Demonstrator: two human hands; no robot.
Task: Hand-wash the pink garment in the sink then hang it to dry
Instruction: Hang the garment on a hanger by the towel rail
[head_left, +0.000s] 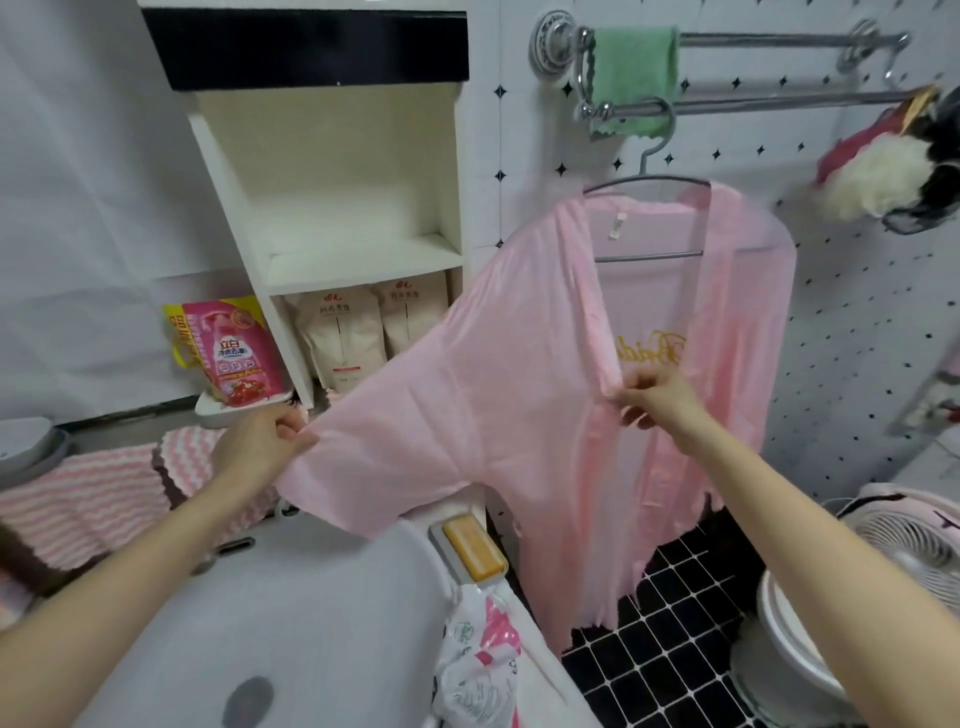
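Observation:
The pink garment (519, 374), a thin robe with gold lettering inside its back, hangs on a grey wire hanger (647, 182) hooked over the chrome towel rail (779, 98) on the right wall. My left hand (260, 441) pinches the end of one sleeve and holds it stretched out to the left above the white sink (291, 597). My right hand (649, 397) pinches the robe's front edge band at mid height.
A yellow soap bar (475, 551) lies in a dish on the sink's right rim, with a crumpled plastic bag (478, 654) below it. A white shelf unit (337, 208) holds refill pouches; a pink detergent pouch (234, 353) stands beside it. A green cloth (634, 73) drapes the rail. A fan (904, 540) is at right.

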